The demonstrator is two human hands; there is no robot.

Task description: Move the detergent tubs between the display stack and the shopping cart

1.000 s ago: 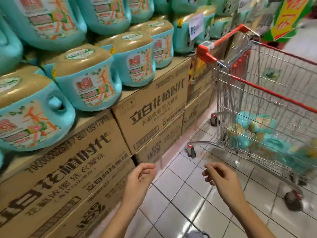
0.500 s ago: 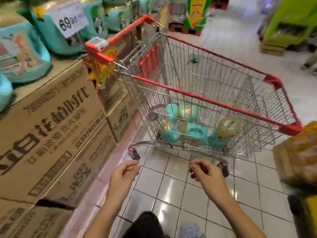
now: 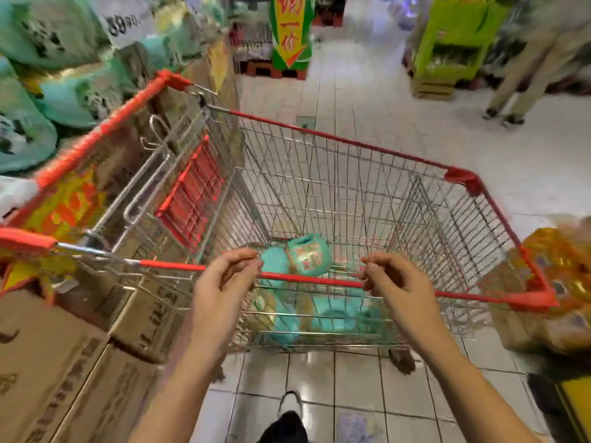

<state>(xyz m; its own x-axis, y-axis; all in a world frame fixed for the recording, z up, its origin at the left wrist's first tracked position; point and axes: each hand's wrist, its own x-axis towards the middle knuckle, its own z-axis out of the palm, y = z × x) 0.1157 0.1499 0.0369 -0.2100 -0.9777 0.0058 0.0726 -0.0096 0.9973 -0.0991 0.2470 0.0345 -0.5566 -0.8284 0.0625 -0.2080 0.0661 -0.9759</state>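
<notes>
Both empty, left hand (image 3: pixel 224 282) and right hand (image 3: pixel 396 282), fingers loosely curled above the shopping cart (image 3: pixel 463 177) rim, detergent tubs (image 3: pixel 308 255) lying in its basket: risk of snagging knuckles on wire when reaching down.

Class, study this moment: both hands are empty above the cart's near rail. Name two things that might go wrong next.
1. The left hand and right hand may knock the near rail and roll the cart.
2. The tubs in the cart lie deep, so lifting one means an awkward lean.
</notes>
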